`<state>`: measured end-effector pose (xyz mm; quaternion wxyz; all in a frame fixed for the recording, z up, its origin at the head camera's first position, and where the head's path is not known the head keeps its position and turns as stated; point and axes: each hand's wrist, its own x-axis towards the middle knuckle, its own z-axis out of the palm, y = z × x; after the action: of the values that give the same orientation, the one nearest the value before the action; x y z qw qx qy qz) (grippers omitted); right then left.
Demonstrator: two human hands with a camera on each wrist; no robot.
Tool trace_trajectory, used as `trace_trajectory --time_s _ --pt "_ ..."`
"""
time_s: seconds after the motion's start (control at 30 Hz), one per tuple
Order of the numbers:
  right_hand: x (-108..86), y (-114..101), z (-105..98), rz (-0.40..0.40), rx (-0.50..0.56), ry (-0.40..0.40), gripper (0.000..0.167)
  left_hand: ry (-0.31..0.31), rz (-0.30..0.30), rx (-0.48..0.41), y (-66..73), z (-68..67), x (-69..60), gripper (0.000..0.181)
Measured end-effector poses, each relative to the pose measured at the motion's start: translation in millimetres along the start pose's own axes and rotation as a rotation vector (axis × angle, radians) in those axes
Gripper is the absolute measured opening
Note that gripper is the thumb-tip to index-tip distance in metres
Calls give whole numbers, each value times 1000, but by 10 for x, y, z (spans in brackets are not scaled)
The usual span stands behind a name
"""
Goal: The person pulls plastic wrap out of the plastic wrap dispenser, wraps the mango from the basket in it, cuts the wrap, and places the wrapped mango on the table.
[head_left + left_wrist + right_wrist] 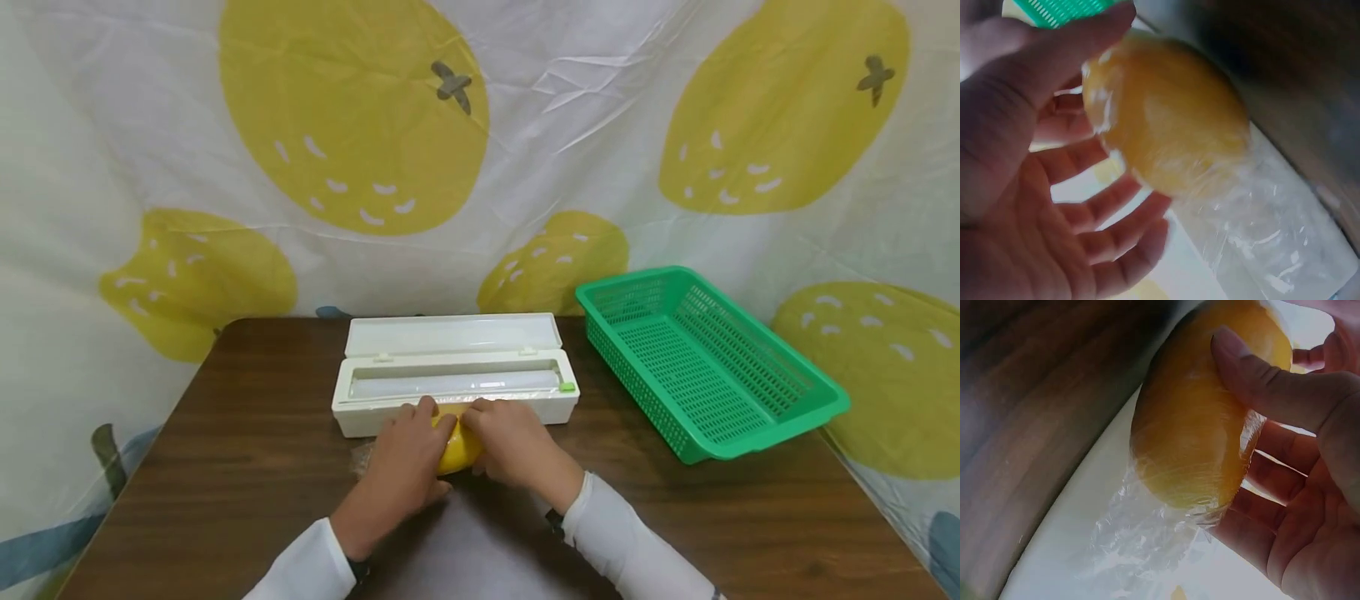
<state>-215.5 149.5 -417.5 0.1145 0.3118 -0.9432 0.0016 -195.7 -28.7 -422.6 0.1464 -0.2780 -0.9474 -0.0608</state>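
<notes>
A smooth yellow fruit, by its oval shape a mango (pixel 459 452), is covered in clear cling film just in front of a white film dispenser (pixel 551 410). My left hand (pixel 405 454) holds it on one side, with the thumb on its near face and bent fingers behind. On the other side my right hand (pixel 517 442) grips it, the thumb (pixel 1260 375) pressed on the wrapped skin. Loose cling film (pixel 1266 231) trails off one end in the left wrist view, and crumpled film (pixel 1141 544) hangs from the other end in the right wrist view.
Behind the hands, the dispenser's lid (pixel 453 335) stands raised, showing a film roll (pixel 450 384) and a green slider (pixel 567 387). A green plastic basket (pixel 637 392) sits at the right of the brown table (pixel 225 467). A lemon-print cloth (pixel 570 150) hangs behind.
</notes>
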Motion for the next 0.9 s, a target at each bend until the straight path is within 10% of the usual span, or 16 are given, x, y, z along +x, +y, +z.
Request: trace_trajectory --time_s 0.2,0.57,0.9 --pt "44 29 -55 8 54 -51 48 81 -12 120 57 50 13 74" --pt "31 63 -54 31 110 -80 47 71 34 52 -18 2 88 65" --pt "-75 -31 -107 -13 -18 169 37 -93 21 -126 -187 -168 234 50"
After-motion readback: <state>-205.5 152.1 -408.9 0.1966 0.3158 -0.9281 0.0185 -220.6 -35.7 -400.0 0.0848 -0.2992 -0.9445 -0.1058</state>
